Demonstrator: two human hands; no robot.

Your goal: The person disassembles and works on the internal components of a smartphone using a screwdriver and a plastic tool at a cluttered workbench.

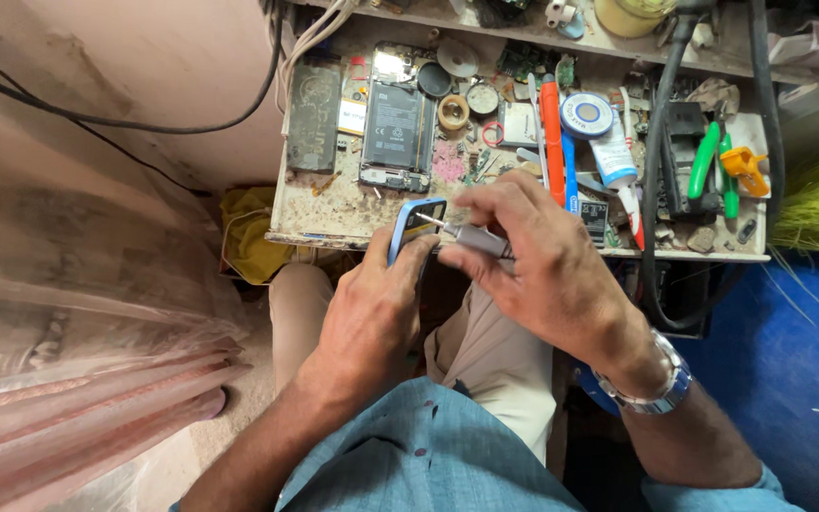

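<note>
Head view: the left hand wraps its grip around a blue phone, holding it on edge just off the near rim of the counter, above the lap. The right hand pinches a slim grey screwdriver between thumb and fingers, its thin tip touching the upper part of the phone. Judging by this, the step in hand is driving or loosening a small screw in the phone's body. The next move would call for keeping the tip square in the screw head, turning with light fingertip pressure, while the left hand holds the phone steady.

On the counter, far from the hands, lies an opened phone with its battery showing, a dark panel to its left, an orange-handled tool, a blue solder reel, a white tube and green-handled pliers to the right.

Much is hard to make out. The screw itself is too small to see, and the left fingers cover most of the phone, so I cannot tell whether its back is on or off. The small parts scattered on the counter blur together. The shelf at the far edge is cut off by the frame, and the space under the counter is dark.
</note>
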